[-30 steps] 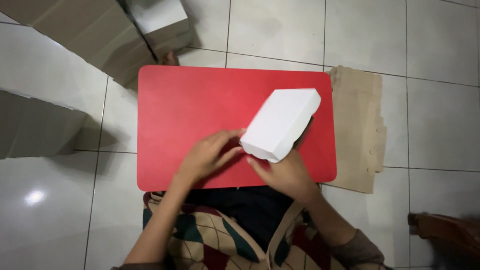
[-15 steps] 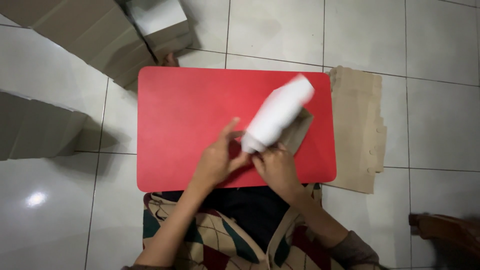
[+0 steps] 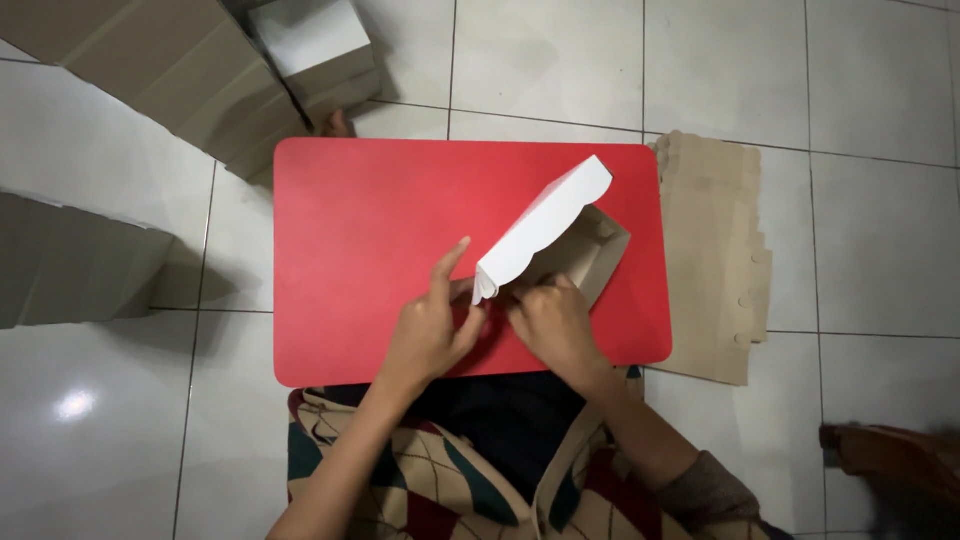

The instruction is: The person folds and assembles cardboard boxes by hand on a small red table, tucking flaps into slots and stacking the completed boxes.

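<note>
Gripping white box [image 3: 545,230] — hands [image 3: 500,325] beneath

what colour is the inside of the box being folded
Brown inside, white outside; the head view shows the box open on the red table.

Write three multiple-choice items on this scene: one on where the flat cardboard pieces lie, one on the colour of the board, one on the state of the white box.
1. Where does the flat brown cardboard stack lie?
A. On the floor by the board's right edge
B. On the person's lap
C. On top of the white box

2. What colour is the board under the hands?
A. Blue
B. Red
C. Green

3. How is the white box now?
A. Crushed flat
B. Closed and lying flat
C. Lid raised, brown inside showing

Answers:
1 A: the stack rests on the tiles, touching the board's right side.
2 B: its bare surface is plainly red.
3 C: the scalloped lid stands up while the left hand and right hand work at its near end.
</note>
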